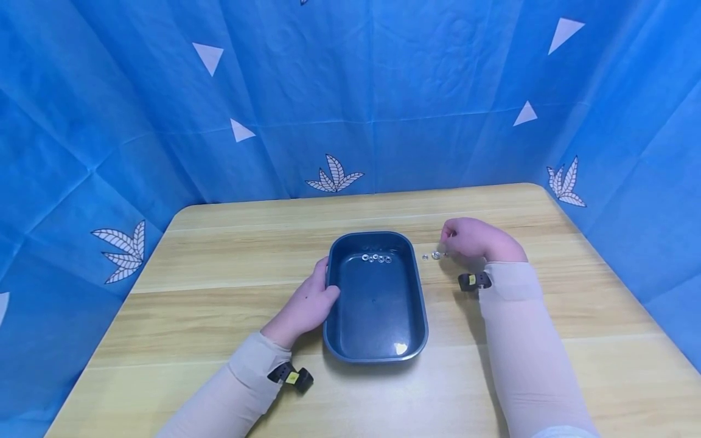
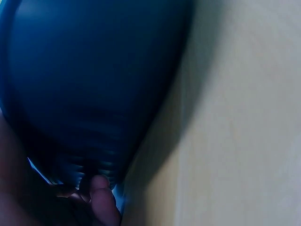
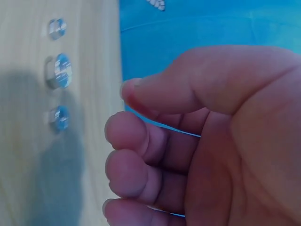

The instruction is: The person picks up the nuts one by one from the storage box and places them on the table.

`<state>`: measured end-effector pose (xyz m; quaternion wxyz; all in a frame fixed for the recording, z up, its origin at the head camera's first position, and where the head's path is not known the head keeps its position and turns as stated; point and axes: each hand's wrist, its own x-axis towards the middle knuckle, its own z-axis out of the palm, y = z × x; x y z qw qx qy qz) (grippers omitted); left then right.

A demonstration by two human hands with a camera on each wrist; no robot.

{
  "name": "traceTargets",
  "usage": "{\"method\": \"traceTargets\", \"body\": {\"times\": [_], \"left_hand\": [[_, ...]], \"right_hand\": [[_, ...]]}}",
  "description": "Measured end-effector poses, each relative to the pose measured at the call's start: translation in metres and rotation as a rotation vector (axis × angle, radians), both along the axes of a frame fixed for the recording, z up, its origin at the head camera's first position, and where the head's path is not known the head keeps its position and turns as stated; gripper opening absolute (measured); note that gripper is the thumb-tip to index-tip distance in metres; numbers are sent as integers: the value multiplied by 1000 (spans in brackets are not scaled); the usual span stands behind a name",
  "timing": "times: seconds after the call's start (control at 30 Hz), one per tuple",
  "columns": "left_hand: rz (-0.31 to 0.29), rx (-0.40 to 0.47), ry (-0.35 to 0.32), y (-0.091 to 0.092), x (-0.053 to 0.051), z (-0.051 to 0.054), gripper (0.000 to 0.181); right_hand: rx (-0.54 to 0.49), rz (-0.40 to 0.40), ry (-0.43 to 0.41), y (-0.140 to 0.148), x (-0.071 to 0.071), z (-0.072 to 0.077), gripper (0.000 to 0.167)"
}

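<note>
A dark blue rectangular tray (image 1: pixel 378 353) stands on the wooden table, with several small shiny metal pieces (image 1: pixel 376 258), ring-like in shape, near its far end. My left hand (image 1: pixel 308 302) grips the tray's left side, thumb over the rim; the left wrist view shows fingertips (image 2: pixel 104 200) against its outer wall. Just above the table, right of the tray, hovers my right hand (image 1: pixel 473 237). Its fingers are loosely bent, and nothing shows between thumb and fingers. Near its fingertips, a larger metal piece (image 3: pixel 59 71) stands between two smaller ones in a row.
The wooden table (image 1: pixel 230 243) extends around the tray on every side. A blue curtain (image 1: pixel 372 91) with white triangles and leaf prints hangs behind the table's far edge.
</note>
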<state>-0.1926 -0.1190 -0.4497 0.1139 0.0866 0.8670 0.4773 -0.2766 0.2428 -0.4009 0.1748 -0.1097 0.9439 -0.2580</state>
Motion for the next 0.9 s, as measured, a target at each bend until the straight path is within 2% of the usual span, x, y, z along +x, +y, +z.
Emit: {"method": "traceTargets", "body": {"times": [0.23,0.9], "left_hand": [[12,-9,10,1,0,1,65],[-1,-8,33,1,0,0,66]], "right_hand": [[7,46,139,-6,2,11,20],[-13,64,246,-27,11,30,16]]}}
